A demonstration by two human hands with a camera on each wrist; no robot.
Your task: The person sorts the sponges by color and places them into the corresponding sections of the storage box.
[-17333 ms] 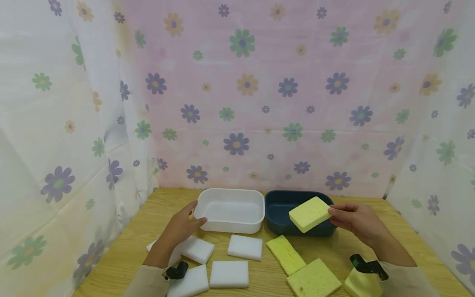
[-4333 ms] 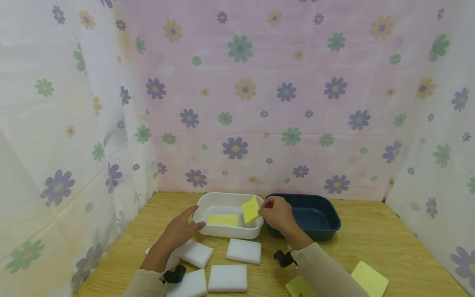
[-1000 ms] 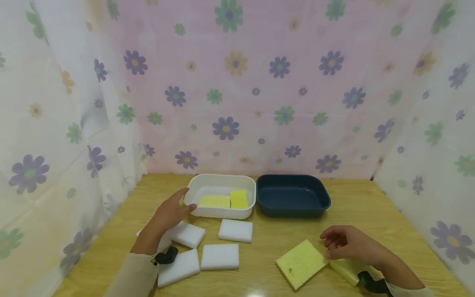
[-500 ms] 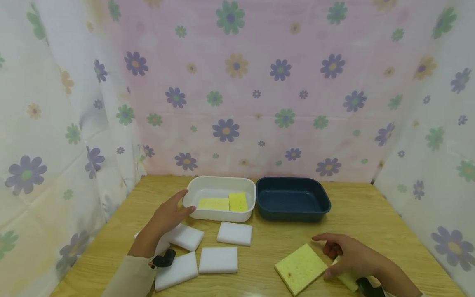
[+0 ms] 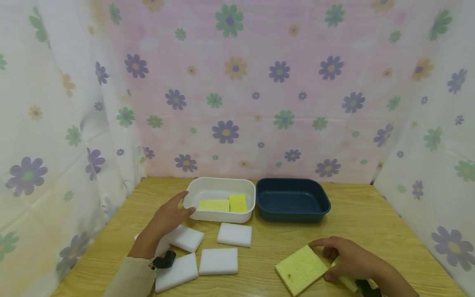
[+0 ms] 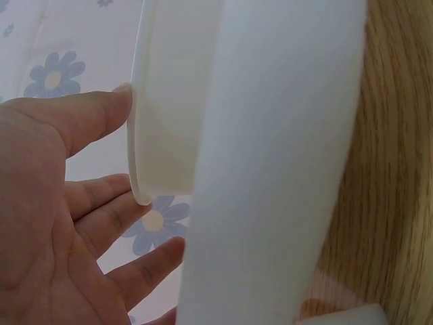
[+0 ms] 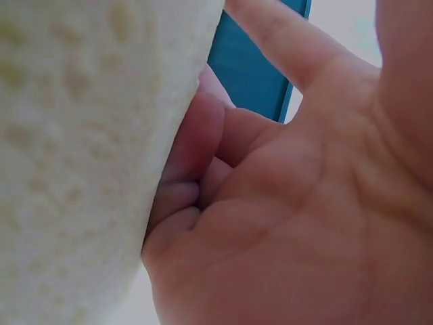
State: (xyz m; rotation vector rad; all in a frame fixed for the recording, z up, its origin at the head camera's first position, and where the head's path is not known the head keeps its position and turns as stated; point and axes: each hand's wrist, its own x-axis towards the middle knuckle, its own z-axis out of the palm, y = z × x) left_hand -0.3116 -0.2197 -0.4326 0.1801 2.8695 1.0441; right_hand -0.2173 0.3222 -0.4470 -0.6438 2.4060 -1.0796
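Observation:
At the left end of a white tub (image 5: 222,217), my left hand (image 5: 167,214) touches the rim with thumb and forefinger spread apart. The left wrist view shows the thumb on the tub's rim (image 6: 137,149), the other fingers extended. Inside the tub lie two yellow sponges (image 5: 214,205). My right hand (image 5: 350,260) is at a square yellow sponge (image 5: 300,269), forefinger at its far corner and thumb at its right corner, pinching that edge; the other fingers are curled. Another yellow sponge (image 5: 348,283) lies beneath this hand, mostly hidden. A pale sponge surface (image 7: 74,162) fills the right wrist view's left side.
A dark blue tub (image 5: 293,216) stands right beside the white one. Several white sponges (image 5: 219,261) lie in front of the white tub, some partly behind the left forearm. A flowered cloth (image 5: 256,107) rises behind and along both sides of the wooden table (image 5: 371,218).
Two yellow sponges have gone into the white tub since the earliest frame. Lately the right hand has come down left onto the square sponge; the left hand stays at the tub.

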